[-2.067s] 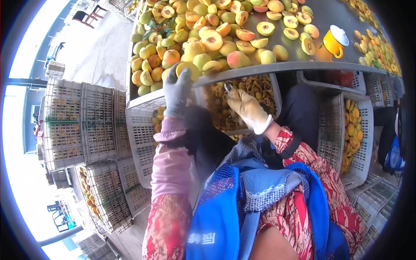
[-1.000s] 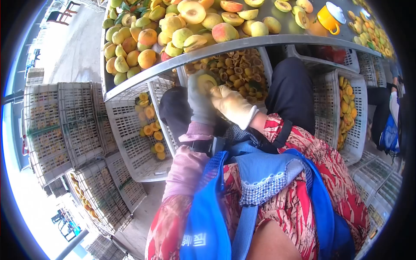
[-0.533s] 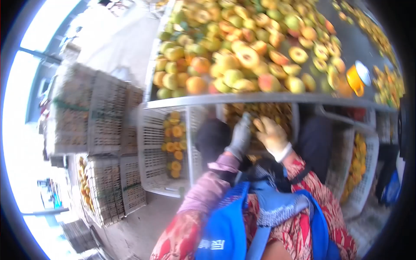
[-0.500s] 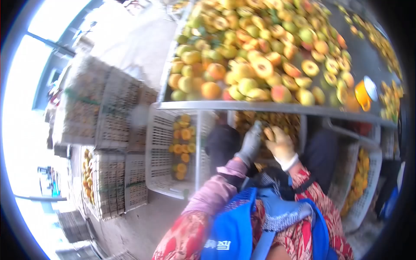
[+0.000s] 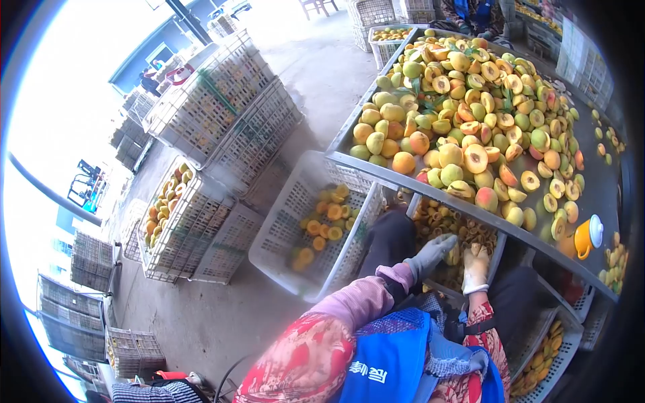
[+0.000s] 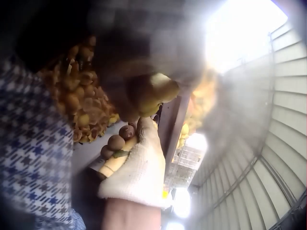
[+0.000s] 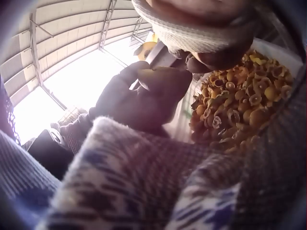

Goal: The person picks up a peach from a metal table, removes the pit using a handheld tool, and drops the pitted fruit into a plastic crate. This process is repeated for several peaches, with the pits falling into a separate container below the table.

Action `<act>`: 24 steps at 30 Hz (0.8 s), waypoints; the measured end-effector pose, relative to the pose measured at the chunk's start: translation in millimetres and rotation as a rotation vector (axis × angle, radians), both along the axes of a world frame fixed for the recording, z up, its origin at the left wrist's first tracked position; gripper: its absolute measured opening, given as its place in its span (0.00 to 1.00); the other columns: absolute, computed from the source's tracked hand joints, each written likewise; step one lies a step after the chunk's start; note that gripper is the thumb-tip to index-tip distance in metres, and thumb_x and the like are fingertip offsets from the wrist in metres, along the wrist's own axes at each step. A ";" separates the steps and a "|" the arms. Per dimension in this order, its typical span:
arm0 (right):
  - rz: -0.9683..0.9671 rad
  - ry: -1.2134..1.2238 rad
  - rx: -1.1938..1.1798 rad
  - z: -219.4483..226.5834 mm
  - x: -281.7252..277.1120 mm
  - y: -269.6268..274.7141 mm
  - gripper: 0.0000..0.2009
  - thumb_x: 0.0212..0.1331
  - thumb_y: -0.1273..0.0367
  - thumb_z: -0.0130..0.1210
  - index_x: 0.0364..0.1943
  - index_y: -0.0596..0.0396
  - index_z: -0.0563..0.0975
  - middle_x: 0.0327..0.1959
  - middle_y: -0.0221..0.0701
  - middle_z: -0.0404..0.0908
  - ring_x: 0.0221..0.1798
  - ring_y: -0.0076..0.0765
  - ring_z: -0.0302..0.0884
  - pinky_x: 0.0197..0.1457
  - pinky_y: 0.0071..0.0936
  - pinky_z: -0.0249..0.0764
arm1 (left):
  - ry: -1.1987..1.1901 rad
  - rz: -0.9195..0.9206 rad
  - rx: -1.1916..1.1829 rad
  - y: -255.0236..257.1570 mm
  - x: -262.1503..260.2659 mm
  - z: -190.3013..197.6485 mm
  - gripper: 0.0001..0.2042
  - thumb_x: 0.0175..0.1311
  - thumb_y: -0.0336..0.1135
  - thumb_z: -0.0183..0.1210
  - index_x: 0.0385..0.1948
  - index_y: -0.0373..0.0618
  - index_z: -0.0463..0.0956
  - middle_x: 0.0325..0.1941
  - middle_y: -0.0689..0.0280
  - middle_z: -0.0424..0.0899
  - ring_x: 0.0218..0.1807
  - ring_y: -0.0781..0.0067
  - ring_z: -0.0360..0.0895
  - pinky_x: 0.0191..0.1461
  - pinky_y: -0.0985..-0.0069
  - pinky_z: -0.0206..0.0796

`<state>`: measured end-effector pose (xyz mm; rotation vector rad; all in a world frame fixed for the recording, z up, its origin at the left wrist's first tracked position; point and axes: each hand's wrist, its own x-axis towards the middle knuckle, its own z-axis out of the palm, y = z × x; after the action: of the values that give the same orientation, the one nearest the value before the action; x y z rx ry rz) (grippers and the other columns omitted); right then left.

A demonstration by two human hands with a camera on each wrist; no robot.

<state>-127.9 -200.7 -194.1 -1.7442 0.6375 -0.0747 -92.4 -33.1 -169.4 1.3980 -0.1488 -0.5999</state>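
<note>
My left hand [image 5: 432, 256], in a grey glove, grips a yellow-green peach half [image 7: 163, 79] between thumb and fingers, beneath the table's front edge. Close beside it is my right hand [image 5: 476, 267] in a cream glove, its fingers curled. The looped metal tool it held earlier is hidden now. In the left wrist view the peach half [image 6: 156, 98] sits right at the right hand's fingertips. Below both hands stands a crate of brown peach pits and scraps [image 7: 235, 103].
Halved peaches [image 5: 476, 158] are heaped on the metal-edged table [image 5: 430, 190], with a yellow mug [image 5: 584, 238] at its right. A white crate [image 5: 279, 235] with peach halves stands left of my legs. Stacked crates [image 5: 222, 101] rise farther left. A person [image 5: 474, 13] is across the table.
The left hand took a peach half from the table edge down to the right hand over the pit crate. The head view has swung left and up, and the hands have parted slightly.
</note>
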 end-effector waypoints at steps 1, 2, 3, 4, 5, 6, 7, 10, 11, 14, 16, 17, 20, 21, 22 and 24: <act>-0.036 0.090 0.117 23.2 -6.6 13.3 0.12 0.55 0.68 0.55 0.42 0.57 0.73 0.34 0.35 0.79 0.37 0.32 0.76 0.44 0.33 0.71 | 0.080 0.069 -0.120 2.2 3.8 -4.3 0.24 0.70 0.43 0.50 0.64 0.44 0.60 0.53 0.61 0.75 0.55 0.70 0.72 0.57 0.72 0.67; -0.073 0.176 0.231 38.0 -10.7 17.7 0.13 0.56 0.67 0.56 0.44 0.57 0.73 0.36 0.32 0.79 0.40 0.29 0.75 0.46 0.31 0.71 | 0.161 0.136 -0.245 1.3 7.2 7.4 0.24 0.70 0.42 0.50 0.65 0.46 0.59 0.53 0.61 0.75 0.54 0.71 0.72 0.57 0.72 0.67; -0.067 -0.268 0.383 -33.6 -10.9 10.9 0.17 0.59 0.65 0.57 0.49 0.58 0.74 0.43 0.30 0.77 0.46 0.26 0.72 0.51 0.25 0.68 | 0.293 0.147 -0.290 2.9 3.4 18.3 0.24 0.70 0.42 0.51 0.66 0.51 0.58 0.53 0.63 0.74 0.55 0.73 0.70 0.57 0.74 0.65; -0.173 -0.033 0.635 25.8 -19.9 29.2 0.16 0.58 0.67 0.58 0.50 0.57 0.74 0.47 0.30 0.75 0.50 0.25 0.70 0.56 0.22 0.65 | 0.285 0.094 -0.205 -1.6 -0.4 15.4 0.24 0.70 0.43 0.51 0.66 0.51 0.59 0.52 0.64 0.74 0.54 0.74 0.70 0.56 0.75 0.64; -0.039 -0.090 0.567 17.7 -19.8 25.3 0.17 0.58 0.68 0.59 0.50 0.57 0.75 0.47 0.31 0.75 0.49 0.26 0.71 0.55 0.23 0.67 | 0.276 0.044 -0.118 -4.5 -4.1 10.9 0.24 0.70 0.43 0.52 0.65 0.52 0.59 0.51 0.65 0.74 0.53 0.75 0.70 0.55 0.76 0.64; -0.055 -0.058 0.604 28.0 -22.4 27.5 0.16 0.57 0.67 0.59 0.49 0.57 0.75 0.44 0.31 0.75 0.45 0.26 0.72 0.50 0.24 0.69 | 0.105 0.024 0.029 -6.6 -11.9 22.6 0.23 0.70 0.43 0.51 0.64 0.51 0.60 0.50 0.67 0.74 0.51 0.77 0.69 0.54 0.78 0.63; -0.072 -0.026 0.640 38.3 -25.0 29.6 0.16 0.57 0.66 0.60 0.48 0.57 0.75 0.42 0.32 0.76 0.42 0.27 0.73 0.45 0.25 0.71 | -0.060 0.017 0.186 -8.7 -19.7 34.4 0.22 0.70 0.42 0.51 0.63 0.50 0.61 0.48 0.69 0.74 0.49 0.79 0.69 0.53 0.80 0.63; -0.164 -0.129 0.683 52.0 -10.3 37.2 0.13 0.52 0.69 0.61 0.42 0.56 0.75 0.34 0.29 0.75 0.37 0.27 0.75 0.39 0.24 0.72 | -0.096 0.100 -0.054 -9.3 -9.2 -1.1 0.19 0.70 0.40 0.50 0.60 0.44 0.65 0.47 0.69 0.74 0.49 0.79 0.68 0.56 0.80 0.61; -0.041 -0.273 0.553 30.8 -4.4 35.8 0.15 0.51 0.69 0.61 0.44 0.56 0.75 0.37 0.29 0.76 0.39 0.28 0.75 0.43 0.27 0.73 | 0.087 0.158 0.037 -4.8 -5.5 9.3 0.16 0.71 0.40 0.48 0.55 0.40 0.69 0.48 0.68 0.75 0.51 0.78 0.70 0.57 0.79 0.61; 0.203 -0.350 0.104 29.5 -5.6 33.0 0.13 0.47 0.72 0.62 0.38 0.56 0.75 0.34 0.24 0.75 0.37 0.24 0.72 0.41 0.27 0.72 | 0.422 0.189 -0.216 0.6 -7.3 16.0 0.21 0.72 0.50 0.43 0.50 0.42 0.73 0.47 0.65 0.78 0.50 0.73 0.75 0.59 0.74 0.65; 0.242 -0.474 -0.275 26.9 -5.3 33.0 0.10 0.47 0.72 0.62 0.34 0.55 0.74 0.28 0.22 0.73 0.33 0.22 0.68 0.38 0.25 0.69 | 0.329 0.151 -0.129 7.4 -8.5 19.9 0.21 0.71 0.50 0.44 0.49 0.41 0.73 0.44 0.63 0.78 0.44 0.71 0.78 0.51 0.73 0.72; 0.250 -0.494 -0.376 25.5 -5.5 32.7 0.09 0.47 0.72 0.61 0.32 0.54 0.73 0.26 0.22 0.72 0.32 0.22 0.67 0.37 0.25 0.68 | 0.478 0.112 -0.309 6.4 -3.6 -2.6 0.19 0.70 0.48 0.45 0.47 0.41 0.72 0.42 0.62 0.78 0.44 0.67 0.78 0.47 0.68 0.75; 0.064 -0.420 0.359 12.4 2.5 30.7 0.09 0.47 0.71 0.61 0.32 0.55 0.75 0.27 0.28 0.75 0.30 0.25 0.68 0.38 0.28 0.69 | 0.301 -0.017 -0.255 1.7 -17.2 57.1 0.17 0.70 0.46 0.44 0.46 0.42 0.72 0.41 0.61 0.78 0.44 0.63 0.78 0.44 0.62 0.76; -0.036 -0.331 0.226 17.6 3.4 27.2 0.08 0.49 0.71 0.60 0.32 0.56 0.75 0.28 0.29 0.76 0.31 0.25 0.69 0.38 0.28 0.69 | 0.068 -0.027 -0.160 2.1 -15.1 42.4 0.16 0.69 0.43 0.46 0.47 0.41 0.72 0.43 0.61 0.78 0.45 0.64 0.78 0.46 0.64 0.75; -0.122 -0.239 0.102 25.9 1.2 26.2 0.07 0.50 0.71 0.60 0.33 0.56 0.76 0.30 0.29 0.77 0.32 0.26 0.70 0.38 0.28 0.70 | -0.172 -0.011 -0.036 2.7 -13.4 28.0 0.15 0.68 0.40 0.48 0.48 0.41 0.72 0.44 0.61 0.78 0.46 0.66 0.78 0.48 0.67 0.74; -0.249 -0.286 0.158 14.6 -2.5 26.5 0.09 0.55 0.68 0.58 0.36 0.58 0.74 0.25 0.27 0.76 0.25 0.23 0.68 0.28 0.25 0.66 | -0.449 0.064 0.128 4.3 -7.3 12.5 0.14 0.67 0.37 0.50 0.49 0.40 0.72 0.46 0.61 0.79 0.47 0.66 0.78 0.52 0.68 0.73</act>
<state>-130.5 -174.3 -179.5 -1.4605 0.6278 -0.4282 -99.6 -28.8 -156.9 1.6406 -0.4281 -0.2378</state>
